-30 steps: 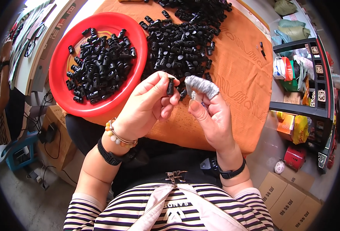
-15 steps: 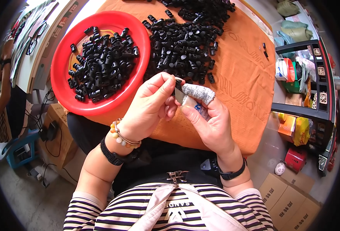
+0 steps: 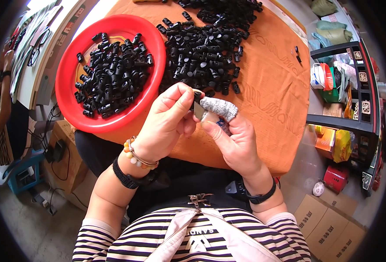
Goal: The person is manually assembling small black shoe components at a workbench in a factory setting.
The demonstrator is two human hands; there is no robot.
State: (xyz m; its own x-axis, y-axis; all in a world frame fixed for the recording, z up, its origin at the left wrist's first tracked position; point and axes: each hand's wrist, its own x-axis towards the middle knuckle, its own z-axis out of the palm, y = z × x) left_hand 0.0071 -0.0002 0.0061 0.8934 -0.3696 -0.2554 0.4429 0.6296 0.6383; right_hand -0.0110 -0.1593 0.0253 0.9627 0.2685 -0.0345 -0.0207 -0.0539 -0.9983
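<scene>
Left hand (image 3: 169,115) pinching black part (image 3: 197,94), right hand (image 3: 236,139) on flat tool (image 3: 198,110), near side of red tray (image 3: 63,83)

Black part: small, between left thumb and forefinger, off the red tray's near right side, held up over the bench (image 3: 267,146). Left fingers clenched on it, partly hiding it. Right fingers grasping the flat tool, metallic and blade-like, just beside the part; can't tell if touching. Right forefinger wears a grey knit cover (image 3: 221,107). Both hands close together, nearer the wearer than the tray.

Tray holds a heap of similar black pieces (image 3: 114,74). Big loose pile (image 3: 204,56) on the bench just right of the tray, spreading to the far side. Orange cloth (image 3: 271,105) under tray and pile. Few tiny dark bits (image 3: 298,56) well right of the tray. Cardboard boxes (image 3: 328,227) on the floor, far right and nearer the wearer than the tray.
</scene>
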